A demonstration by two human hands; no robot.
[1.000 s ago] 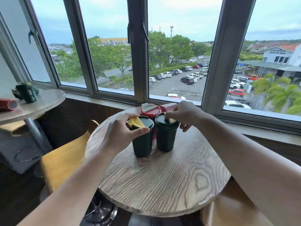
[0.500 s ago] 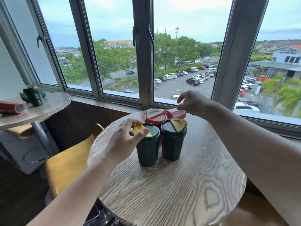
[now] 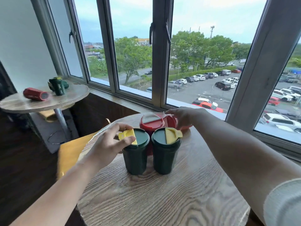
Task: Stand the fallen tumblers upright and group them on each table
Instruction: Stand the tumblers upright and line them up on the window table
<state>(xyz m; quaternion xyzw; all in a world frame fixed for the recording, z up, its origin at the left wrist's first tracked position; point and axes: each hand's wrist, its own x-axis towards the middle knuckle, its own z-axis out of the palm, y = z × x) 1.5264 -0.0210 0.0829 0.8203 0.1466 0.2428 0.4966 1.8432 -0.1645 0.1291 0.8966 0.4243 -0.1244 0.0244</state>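
Two dark green tumblers with yellow flip lids stand upright side by side on the near round wooden table (image 3: 162,201). My left hand (image 3: 109,144) grips the left green tumbler (image 3: 136,157) at its lid rim. The right green tumbler (image 3: 165,157) stands free. Right behind them a red tumbler (image 3: 150,122) with a white flap stands upright. My right hand (image 3: 184,116) curls over a second red tumbler (image 3: 171,121) beside it; whether that one is upright or tilted is hidden. On the far left table (image 3: 40,103) a red tumbler (image 3: 35,94) lies on its side next to green tumblers (image 3: 58,85).
A yellow chair (image 3: 71,154) sits between the two tables, close to the near table's left edge. The window sill (image 3: 130,97) and metal window frames run right behind both tables. The far table stands on a metal pole (image 3: 61,119).
My right hand left the right green tumbler's lid and reached back to the second red tumbler. My left hand stayed on the left green tumbler. The view swung left.
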